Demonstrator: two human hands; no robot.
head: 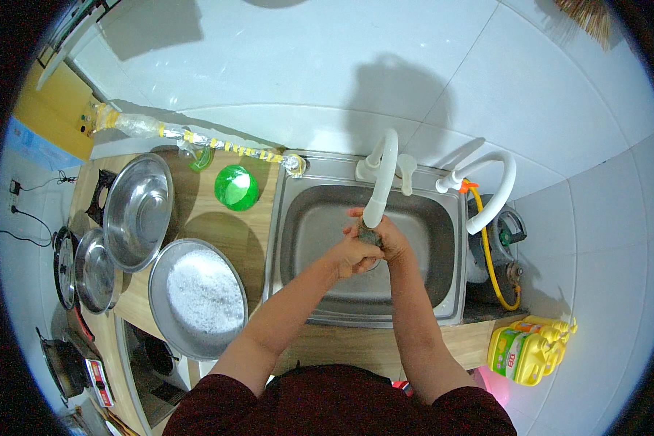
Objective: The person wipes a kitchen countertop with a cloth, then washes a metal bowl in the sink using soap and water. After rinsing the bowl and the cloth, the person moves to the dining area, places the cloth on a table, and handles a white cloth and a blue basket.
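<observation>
Over a stainless steel sink [327,294], both hands meet under the white faucet spout [384,180]. Between them is a small dark greyish thing [368,235], possibly a scouring pad or cloth; its kind is unclear. My left hand [354,256] is curled against its lower side, fingers bent. My right hand [391,237] holds it from the right, partly hidden by the spout's tip. Left of the sink, a metal basin [161,327] holds white suds. A larger empty metal basin [139,212] leans tilted behind it.
A green round container [236,188] stands on the wooden counter. A second white faucet [504,201], a gas cylinder [504,234] with a yellow hose [488,250], and yellow detergent jugs [528,354] are at the right. Pans and a gas stove [152,376] lie at the left.
</observation>
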